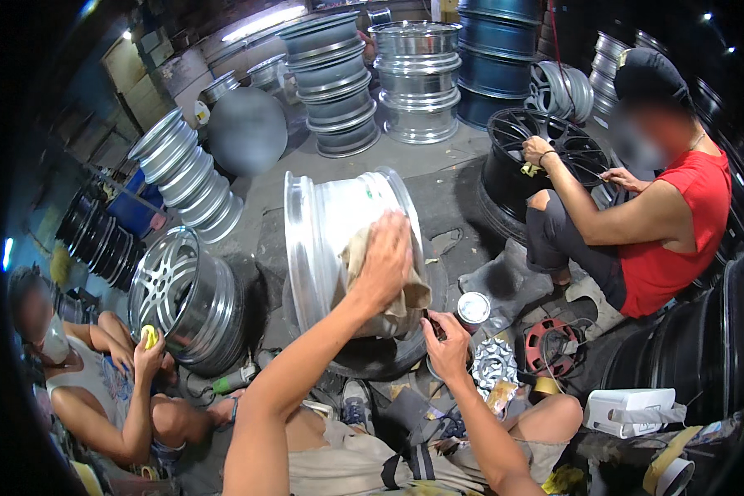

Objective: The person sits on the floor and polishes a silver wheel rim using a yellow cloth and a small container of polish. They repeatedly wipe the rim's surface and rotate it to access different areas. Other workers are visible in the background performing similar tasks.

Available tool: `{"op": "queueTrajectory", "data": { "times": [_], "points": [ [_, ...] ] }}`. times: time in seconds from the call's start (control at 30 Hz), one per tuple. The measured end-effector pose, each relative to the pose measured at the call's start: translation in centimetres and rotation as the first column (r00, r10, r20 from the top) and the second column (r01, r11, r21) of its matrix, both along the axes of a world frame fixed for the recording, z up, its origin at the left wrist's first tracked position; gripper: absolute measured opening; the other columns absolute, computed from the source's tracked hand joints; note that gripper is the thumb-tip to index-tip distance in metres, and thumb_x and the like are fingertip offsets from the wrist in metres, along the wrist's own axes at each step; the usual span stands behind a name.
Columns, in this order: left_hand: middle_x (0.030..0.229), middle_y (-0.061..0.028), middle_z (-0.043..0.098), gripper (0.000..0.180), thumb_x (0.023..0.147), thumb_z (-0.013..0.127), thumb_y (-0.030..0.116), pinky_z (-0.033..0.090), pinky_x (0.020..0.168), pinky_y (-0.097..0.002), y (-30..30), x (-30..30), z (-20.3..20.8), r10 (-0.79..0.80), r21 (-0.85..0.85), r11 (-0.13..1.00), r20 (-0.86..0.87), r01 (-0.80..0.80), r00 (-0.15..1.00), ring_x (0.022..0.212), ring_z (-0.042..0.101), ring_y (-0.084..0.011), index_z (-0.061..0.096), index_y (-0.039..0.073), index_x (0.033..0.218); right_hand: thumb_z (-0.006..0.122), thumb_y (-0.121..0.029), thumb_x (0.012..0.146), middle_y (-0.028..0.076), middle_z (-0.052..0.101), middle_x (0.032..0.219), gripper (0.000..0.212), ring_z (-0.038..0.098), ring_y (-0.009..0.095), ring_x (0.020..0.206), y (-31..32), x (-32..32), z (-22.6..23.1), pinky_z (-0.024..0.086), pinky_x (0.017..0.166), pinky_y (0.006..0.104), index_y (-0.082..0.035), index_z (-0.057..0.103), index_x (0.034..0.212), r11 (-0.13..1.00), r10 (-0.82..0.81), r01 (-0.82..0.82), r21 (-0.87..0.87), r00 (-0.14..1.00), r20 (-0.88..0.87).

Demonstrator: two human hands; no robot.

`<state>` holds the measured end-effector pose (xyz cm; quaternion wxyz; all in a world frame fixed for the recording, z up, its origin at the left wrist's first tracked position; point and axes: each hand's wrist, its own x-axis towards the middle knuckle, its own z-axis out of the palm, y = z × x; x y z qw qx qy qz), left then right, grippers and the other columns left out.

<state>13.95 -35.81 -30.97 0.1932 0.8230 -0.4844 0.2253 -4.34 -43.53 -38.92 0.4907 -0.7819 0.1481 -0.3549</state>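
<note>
Silver wheel rim sits near a can, its contents unclear.

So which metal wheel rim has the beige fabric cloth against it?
The shiny silver rim at centre, where the left hand presses the cloth; others, including the silver spoked rim at left and black spoked rim at right, lack it.

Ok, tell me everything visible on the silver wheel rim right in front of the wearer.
The silver wheel rim looks like bare, shiny metal: a broad barrel with raised flanges at both ends, strong glare and a small green mark near the top. It stands on edge, barrel toward the wearer, apparently on a black tyre. The left hand presses a tan cloth against it, hiding part of the right side. Its spoke face is not visible.
</note>
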Motion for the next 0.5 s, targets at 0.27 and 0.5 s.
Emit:
{"op": "queueTrajectory", "data": {
  "times": [0.27, 0.5],
  "points": [
    [0.156, -0.0213, 0.033, 0.055, 0.087, 0.05, 0.008, 0.021, 0.123, -0.0472, 9.3, -5.2, -2.2, -0.369, 0.49, 0.812, 0.012, 0.316, 0.929, 0.15, 0.023, -0.0355, 0.047, -0.01, 0.139, 0.074, -0.011, 0.087, 0.01, 0.062, 0.085, 0.03, 0.052, 0.015, 0.062, 1.3, -0.2, -1.4, 0.044, 0.059, 0.0286, 0.001, 0.07, 0.115, 0.996, 0.004, 0.002, 0.088, 0.997, -0.074],
    [0.135, -0.0202, 0.057, 0.045, 0.075, 0.055, -0.013, 0.041, 0.112, -0.0436, 9.1, 5.5, 3.9, -0.142, -0.034, 0.987, 0.268, 0.157, 0.953, 0.13, 0.052, -0.0364, 0.065, -0.002, 0.117, 0.069, -0.006, 0.09, 0.013, 0.06, 0.084, 0.025, 0.057, 0.022, 0.068, 0.5, 0.3, 2.9, 0.047, 0.063, 0.0339, -0.002, 0.072, 0.114, 0.992, -0.032, 0.036, -0.124, 0.999, 0.037]
  ]
}}
